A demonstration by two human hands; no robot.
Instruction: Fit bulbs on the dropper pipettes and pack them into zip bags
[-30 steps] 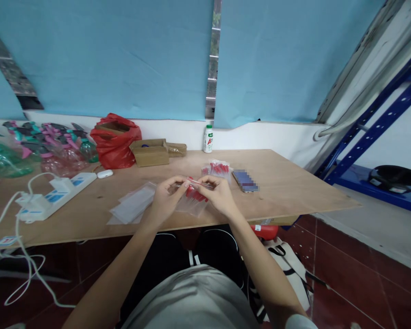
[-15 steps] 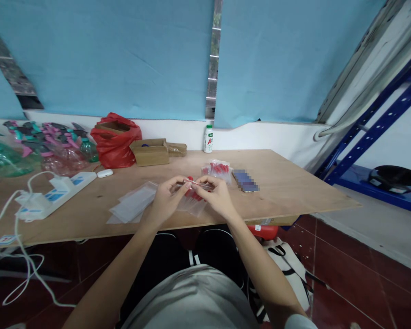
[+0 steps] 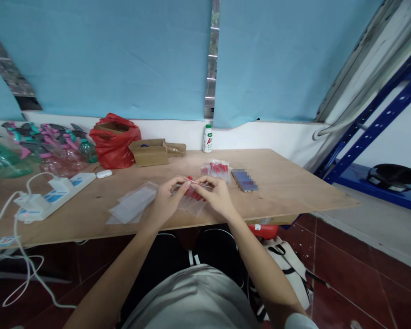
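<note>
Between both hands is a clear plastic zip bag [image 3: 192,206] with several red-ended items inside; its top edge lies across the fingertips. My left hand [image 3: 169,196] pinches this edge between thumb and fingers from the left. From the right, my right hand [image 3: 218,195] pinches the same edge with thumb and forefinger. Just beyond the hands lies a pile of filled clear bags [image 3: 219,168] with red items. Flat clear bags [image 3: 133,203] are stacked left of my left hand. What the red items are is too small to tell.
A phone [image 3: 245,180] lies to the right. At the back stand a white bottle [image 3: 208,139], a cardboard box [image 3: 150,154] and a red plastic bag [image 3: 118,144]. Spray bottles [image 3: 63,153] crowd the left, near a corded power strip [image 3: 53,196]. The table's front edge [image 3: 178,225] runs below my hands.
Both hands keep their pinch on the bag's top edge, with only a very slight shift of the fingers. The view has moved a little; the things on the table stay in place.
</note>
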